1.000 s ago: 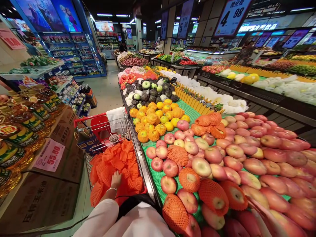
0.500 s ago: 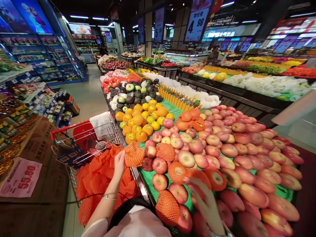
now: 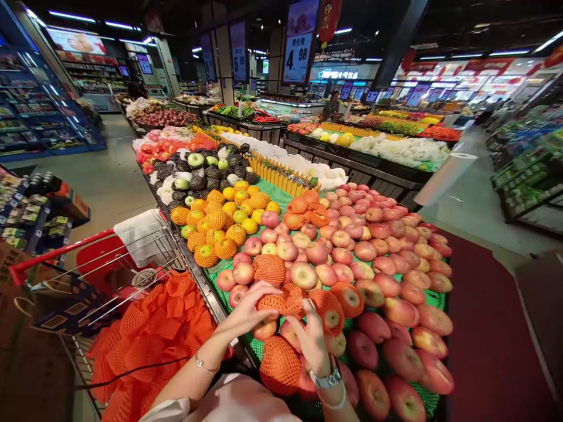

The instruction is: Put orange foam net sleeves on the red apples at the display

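My left hand (image 3: 257, 308) and my right hand (image 3: 311, 334) come together over the front of an apple display. Between them is an orange foam net sleeve (image 3: 281, 301), gripped at its left end by my left fingers and at its right end by my right fingers. Whether an apple is inside it I cannot tell. Close to my right hand are two apples in orange nets, one netted apple (image 3: 331, 313) right beside it and another netted apple (image 3: 349, 298) farther right. A larger netted apple (image 3: 280, 364) lies below my hands. Bare red apples (image 3: 303, 275) surround them.
At my left stands a shopping cart (image 3: 64, 249) filled with loose orange foam nets (image 3: 149, 328). Oranges (image 3: 215, 220), some netted, and dark-netted fruit (image 3: 202, 176) lie farther back. A plastic bag roll (image 3: 444, 179) rises at the right. A metal edge (image 3: 206, 302) borders the display.
My left hand has moved right, from the cart side to over the apples, carrying a foam net. My right hand has come to the net's other end. The view has turned right.
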`<action>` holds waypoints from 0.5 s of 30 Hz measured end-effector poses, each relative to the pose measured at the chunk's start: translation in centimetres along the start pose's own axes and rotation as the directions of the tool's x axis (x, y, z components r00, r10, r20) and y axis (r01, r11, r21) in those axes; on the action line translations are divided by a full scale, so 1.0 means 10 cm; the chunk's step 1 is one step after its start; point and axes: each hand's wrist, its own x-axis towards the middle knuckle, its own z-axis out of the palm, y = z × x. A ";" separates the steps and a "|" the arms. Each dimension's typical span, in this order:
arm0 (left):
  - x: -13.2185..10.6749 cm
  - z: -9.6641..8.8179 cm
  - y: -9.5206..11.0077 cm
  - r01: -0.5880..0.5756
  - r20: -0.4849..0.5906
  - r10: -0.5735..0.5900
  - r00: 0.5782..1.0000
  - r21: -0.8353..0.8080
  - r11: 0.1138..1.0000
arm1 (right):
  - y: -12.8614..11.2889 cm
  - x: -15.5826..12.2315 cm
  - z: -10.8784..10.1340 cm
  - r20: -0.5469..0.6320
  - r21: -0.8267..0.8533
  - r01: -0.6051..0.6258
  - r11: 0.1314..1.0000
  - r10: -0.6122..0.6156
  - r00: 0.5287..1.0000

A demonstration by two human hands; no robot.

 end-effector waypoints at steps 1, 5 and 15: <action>0.00 0.00 0.00 -0.012 0.038 0.011 0.999 0.030 0.999 | 0.02 0.00 0.00 -0.020 -0.007 -0.003 1.000 0.003 1.000; 0.04 0.04 -0.08 0.032 -0.158 -0.036 0.987 -0.028 0.999 | -0.04 0.02 -0.07 -0.153 0.000 -0.016 1.000 0.016 0.988; 0.08 0.14 -0.08 0.223 -0.071 -0.256 0.964 -0.309 0.924 | -0.23 0.03 -0.07 -0.110 0.203 -0.214 0.956 0.239 0.965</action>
